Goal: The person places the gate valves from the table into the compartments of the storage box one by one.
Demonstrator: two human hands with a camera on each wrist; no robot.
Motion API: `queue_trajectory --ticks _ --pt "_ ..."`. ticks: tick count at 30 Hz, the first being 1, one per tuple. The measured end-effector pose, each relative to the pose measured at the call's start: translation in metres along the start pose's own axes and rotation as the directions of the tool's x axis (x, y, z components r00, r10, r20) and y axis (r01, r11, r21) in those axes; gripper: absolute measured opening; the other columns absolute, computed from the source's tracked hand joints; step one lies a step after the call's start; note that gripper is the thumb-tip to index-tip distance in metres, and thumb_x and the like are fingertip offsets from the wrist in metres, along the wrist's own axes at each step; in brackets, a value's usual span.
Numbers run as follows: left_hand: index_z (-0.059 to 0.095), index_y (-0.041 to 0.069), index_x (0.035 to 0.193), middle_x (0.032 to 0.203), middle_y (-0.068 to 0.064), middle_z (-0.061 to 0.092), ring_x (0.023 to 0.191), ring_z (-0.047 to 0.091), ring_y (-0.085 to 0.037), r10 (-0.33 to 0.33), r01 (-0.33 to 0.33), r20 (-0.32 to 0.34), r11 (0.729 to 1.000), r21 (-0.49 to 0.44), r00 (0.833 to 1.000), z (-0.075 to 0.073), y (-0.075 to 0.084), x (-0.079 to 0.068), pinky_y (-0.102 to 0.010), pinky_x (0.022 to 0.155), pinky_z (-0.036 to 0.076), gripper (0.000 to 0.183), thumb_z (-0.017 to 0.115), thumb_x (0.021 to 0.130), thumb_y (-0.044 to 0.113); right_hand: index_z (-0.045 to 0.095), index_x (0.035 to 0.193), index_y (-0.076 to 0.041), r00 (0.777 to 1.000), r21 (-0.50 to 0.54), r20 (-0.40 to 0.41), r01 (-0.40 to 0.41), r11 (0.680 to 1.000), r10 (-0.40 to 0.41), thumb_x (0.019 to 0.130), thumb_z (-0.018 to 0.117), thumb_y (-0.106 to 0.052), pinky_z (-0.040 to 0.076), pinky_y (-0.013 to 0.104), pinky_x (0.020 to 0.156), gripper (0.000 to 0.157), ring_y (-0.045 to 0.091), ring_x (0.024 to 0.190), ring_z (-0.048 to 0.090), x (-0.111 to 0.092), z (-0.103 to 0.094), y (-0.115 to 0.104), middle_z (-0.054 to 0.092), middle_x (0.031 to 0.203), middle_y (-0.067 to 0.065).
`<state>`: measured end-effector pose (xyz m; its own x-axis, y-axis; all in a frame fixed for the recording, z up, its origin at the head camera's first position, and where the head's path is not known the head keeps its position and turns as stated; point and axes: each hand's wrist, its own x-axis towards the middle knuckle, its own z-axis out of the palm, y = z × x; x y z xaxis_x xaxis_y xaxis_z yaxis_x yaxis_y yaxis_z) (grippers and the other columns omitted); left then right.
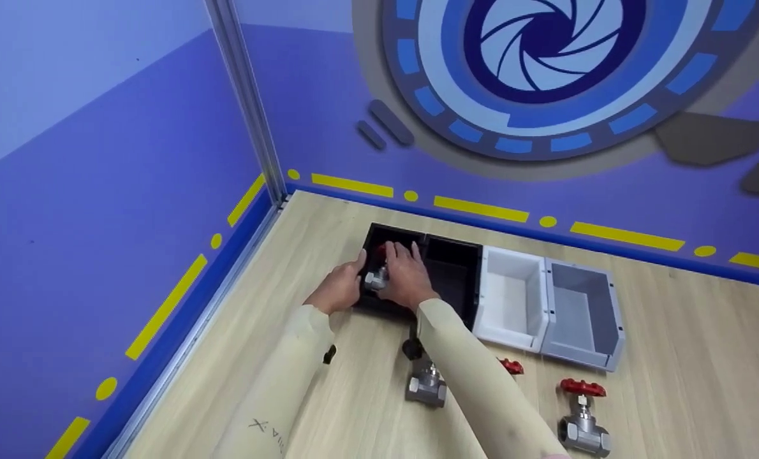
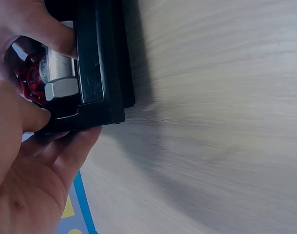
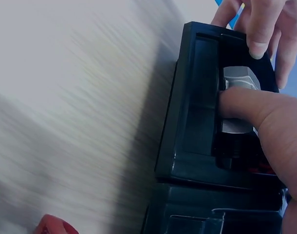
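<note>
A metal valve (image 1: 375,279) with a red handwheel lies inside the leftmost black bin (image 2: 102,73). My right hand (image 1: 408,277) reaches down into this bin and holds the valve. In the right wrist view its thumb presses over the steel body (image 3: 241,78), between the valve and the bin's front wall. My left hand (image 1: 339,285) grips the bin's left side wall, thumb over the rim and fingers along the outside, as the left wrist view shows. The right hand covers part of the handwheel in the head view.
A second black bin (image 1: 449,268), a white bin (image 1: 489,280) and a grey bin (image 1: 574,312) continue the row rightward. In front lie a valve with a black handwheel (image 1: 427,387), a red handwheel (image 1: 512,366) partly behind my right forearm, and another red-handled valve (image 1: 583,424). Walls stand behind and left.
</note>
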<state>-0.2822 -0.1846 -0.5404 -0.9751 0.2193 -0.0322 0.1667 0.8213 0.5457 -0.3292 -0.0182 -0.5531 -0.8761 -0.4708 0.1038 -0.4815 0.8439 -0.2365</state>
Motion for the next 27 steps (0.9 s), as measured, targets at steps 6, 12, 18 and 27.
queue_trajectory --ticks 6,12,18,27 --pt "0.02 0.005 0.154 0.141 -0.021 0.051 0.128 0.051 -0.031 0.006 -0.006 0.009 1.0 0.004 1.0 0.0005 0.002 0.0013 -0.042 0.106 0.043 0.06 0.044 0.099 0.003 0.03 0.146 0.0 1.0 -0.018 0.013 -0.007 1.0 0.007 0.065 0.089 -0.035 0.014 0.044 0.123 0.106 0.032 0.138 0.04 0.0 0.0003 0.0043 0.044 0.146 0.021" --pt "0.022 0.006 0.154 0.141 -0.021 0.051 0.128 0.052 -0.03 -0.001 0.001 -0.012 1.0 -0.001 1.0 -0.0001 0.0018 0.0009 -0.041 0.106 0.043 0.06 0.045 0.099 0.004 0.03 0.147 0.0 1.0 -0.054 0.021 0.001 0.999 0.0 0.067 0.088 -0.038 0.014 0.048 0.122 0.106 0.032 0.138 0.042 0.0004 0.0004 0.0028 0.044 0.146 0.021" --pt "0.021 0.006 0.154 0.142 -0.019 0.051 0.128 0.051 -0.03 -0.004 0.004 -0.01 1.0 0.018 1.0 0.0 0.0013 0.0006 -0.04 0.106 0.043 0.06 0.045 0.098 0.004 0.033 0.145 0.0 1.0 -0.082 0.007 0.007 0.997 -0.006 0.066 0.087 -0.039 0.015 0.05 0.121 0.103 0.032 0.135 0.045 0.0015 0.003 0.0021 0.047 0.143 0.021" --pt "0.024 0.001 0.152 0.133 -0.024 0.056 0.122 0.055 -0.036 0.064 -0.062 -0.046 0.997 0.044 0.997 0.0004 -0.0037 -0.0019 -0.043 0.104 0.044 0.06 0.047 0.097 0.002 0.034 0.145 0.0 1.0 -0.138 0.005 0.016 0.99 -0.015 0.066 0.087 -0.039 0.016 0.05 0.121 0.103 0.031 0.132 0.048 0.0021 0.0052 -0.0003 0.048 0.142 0.021"
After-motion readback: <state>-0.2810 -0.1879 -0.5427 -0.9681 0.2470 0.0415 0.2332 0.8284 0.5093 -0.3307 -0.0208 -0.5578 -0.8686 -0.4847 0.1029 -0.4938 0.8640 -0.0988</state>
